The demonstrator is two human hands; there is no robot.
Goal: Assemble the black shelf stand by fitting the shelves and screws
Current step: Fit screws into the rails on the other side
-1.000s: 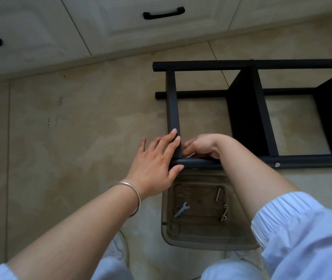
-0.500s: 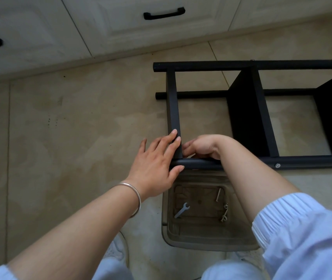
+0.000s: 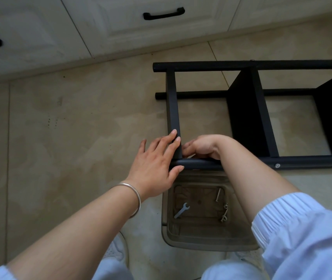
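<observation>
Beige floor tiles (image 3: pixel 64 122) carry the black shelf stand (image 3: pixel 248 110), lying on its side beyond both hands, below white cabinets (image 3: pixel 104 27). Left hand (image 3: pixel 155 162) lies flat, fingers straight, on its corner joint; right hand (image 3: pixel 203 147) curls beside the crossbar, its grip hidden.

Single view, head-worn wide-angle camera. Looks forward and steeply down from above the person's knees onto the tiled floor (image 3: pixel 64 138). Close range: forearms fill the lower frame. The black shelf stand (image 3: pixel 250 118) lies just ahead, cut off at the right edge; white cabinet fronts (image 3: pixel 120 27) run beyond it along the top.
</observation>
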